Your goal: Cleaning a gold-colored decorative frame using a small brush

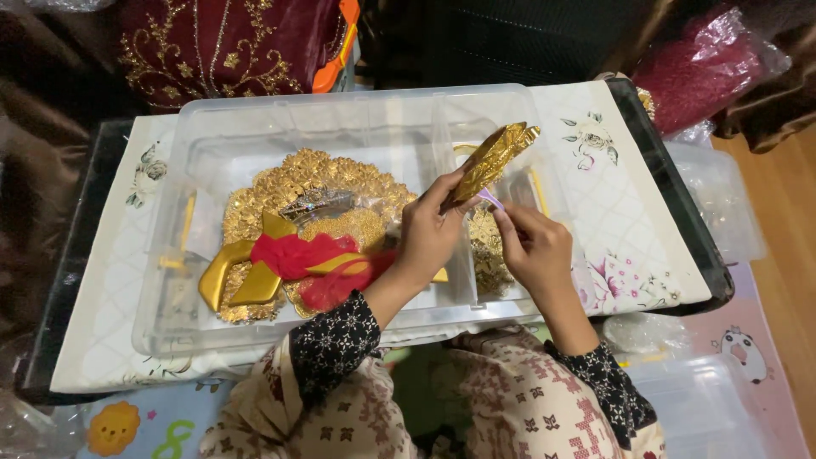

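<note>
Two hands were at work over a clear plastic tray [357,106] that sat on a floral-patterned worktop [612,204]. The left hand [429,238] held a gold foil ornament [493,157], its fingers and thumb closed in a grip on the lower end of the piece. The right hand [535,246] had its thumb and forefinger pinched together on a small lilac strip [490,199] just below the ornament, touching or very nearly touching it; which of the two could not be made out.

The ornament stood raised above the right part of the tray, clear of the contents beneath. Its long axis ran diagonally, the lower end in the left hand and the tip pointing up and away to the right, toward the far side of the tray.

In judgement, the piece would be light and thin, with a creased metallic skin prone to denting and tearing. It would be best held near its base, as observed, with light pressure only.

Within the tray lay a gold lace doily [297,183], with a red mesh bundle [302,255] and a gold ribbon [229,272] on top of it. An embroidered maroon cloth [221,47] lay beyond the worktop.
</note>
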